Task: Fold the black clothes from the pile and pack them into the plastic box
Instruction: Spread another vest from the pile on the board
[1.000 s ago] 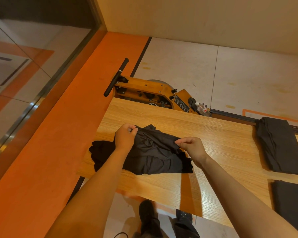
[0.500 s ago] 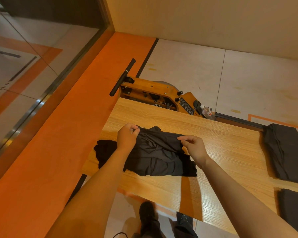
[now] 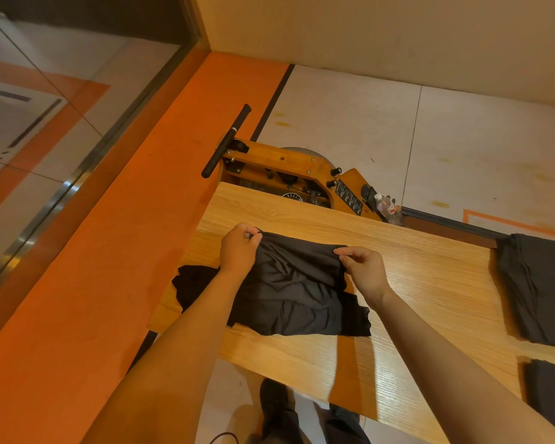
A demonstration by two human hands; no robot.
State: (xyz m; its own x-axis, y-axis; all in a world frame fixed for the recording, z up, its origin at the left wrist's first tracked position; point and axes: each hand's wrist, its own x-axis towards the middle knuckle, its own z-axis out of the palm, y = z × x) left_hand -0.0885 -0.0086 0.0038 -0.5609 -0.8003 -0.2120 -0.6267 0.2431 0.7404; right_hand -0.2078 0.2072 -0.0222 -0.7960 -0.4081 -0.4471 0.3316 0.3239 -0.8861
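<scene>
A crumpled black garment (image 3: 289, 296) lies at the left end of the wooden table (image 3: 430, 283). My left hand (image 3: 239, 248) pinches its far left corner. My right hand (image 3: 362, 270) pinches its far right corner, so the far edge is stretched between both hands. More black cloth (image 3: 193, 283) of the pile sticks out under my left forearm, at the table's left edge. A folded black garment (image 3: 539, 286) rests at the right end of the table, and another (image 3: 551, 402) lies nearer to me. No plastic box is in view.
An orange wooden machine (image 3: 289, 174) with a black handle (image 3: 226, 141) stands on the floor behind the table, with a small plastic bottle (image 3: 385, 205) beside it. A glass wall runs along the left. My shoe (image 3: 274, 402) shows below the table's near edge.
Both hands have lifted and pulled the garment's far edge taut, spreading slightly apart. The view has shifted a little to the left and down.
</scene>
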